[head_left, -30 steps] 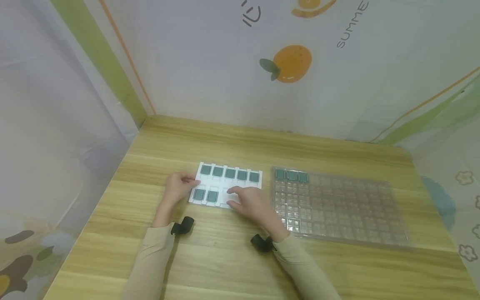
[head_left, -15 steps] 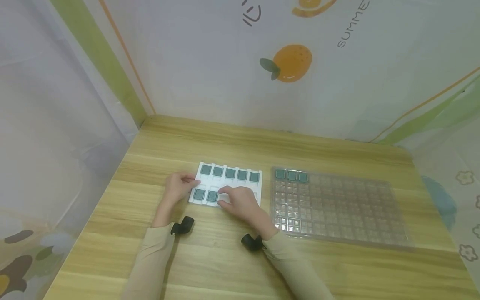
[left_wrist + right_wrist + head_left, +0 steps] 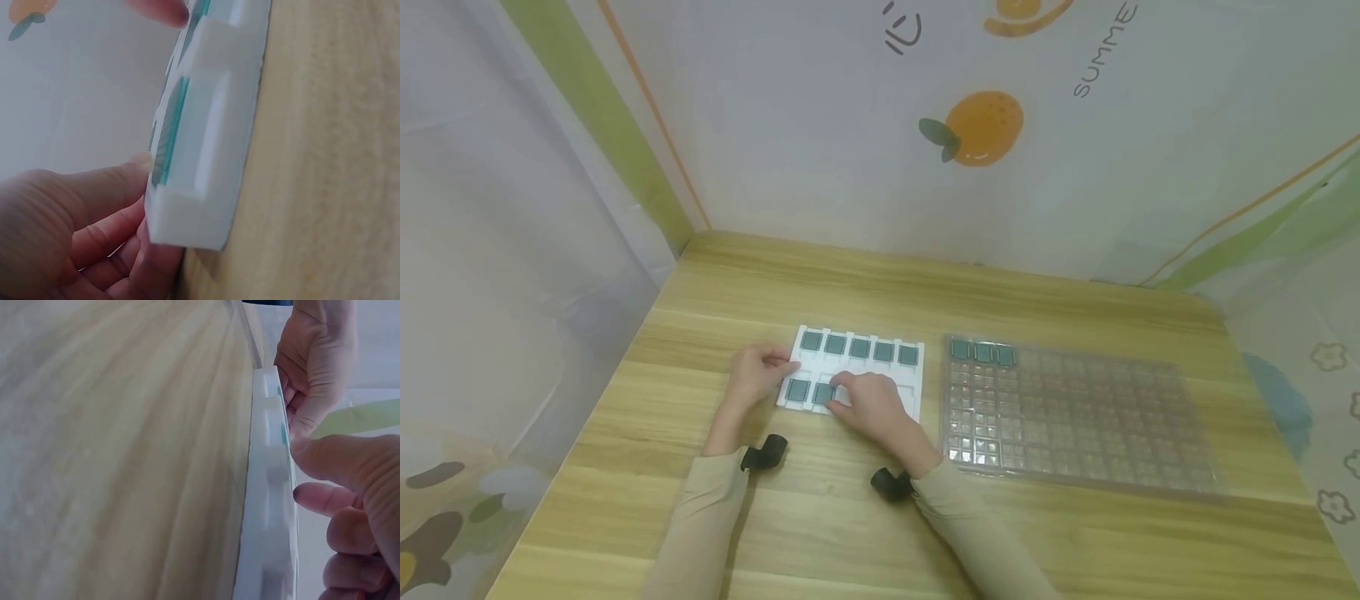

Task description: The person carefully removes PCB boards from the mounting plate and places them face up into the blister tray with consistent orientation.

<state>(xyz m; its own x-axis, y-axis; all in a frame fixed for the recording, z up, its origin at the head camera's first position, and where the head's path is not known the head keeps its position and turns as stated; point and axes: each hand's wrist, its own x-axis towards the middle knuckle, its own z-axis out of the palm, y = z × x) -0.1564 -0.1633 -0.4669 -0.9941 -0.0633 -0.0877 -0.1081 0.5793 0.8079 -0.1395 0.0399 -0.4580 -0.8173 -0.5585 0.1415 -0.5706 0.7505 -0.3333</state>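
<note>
A white tray (image 3: 838, 366) holds a back row of several green square chips (image 3: 861, 348) and two more in its front row. My left hand (image 3: 756, 372) grips the tray's left edge, thumb (image 3: 119, 184) on top and other fingers lower at the side. My right hand (image 3: 874, 403) is over the front row, thumb and index finger parted beside the second chip (image 3: 822, 393). In the right wrist view its thumb (image 3: 331, 456) lies by the tray edge, apart from the index fingertip. Whether either touches the chip cannot be told.
A large clear plastic tray (image 3: 1082, 417) with many small pockets lies to the right, with three green chips (image 3: 983, 352) in its back left corner. Both stand on a wooden table (image 3: 820, 533). A printed curtain (image 3: 820, 150) hangs behind.
My right hand has moved left along the white tray's front row, from the bare pockets to the second chip. My left hand keeps its place on the left edge.
</note>
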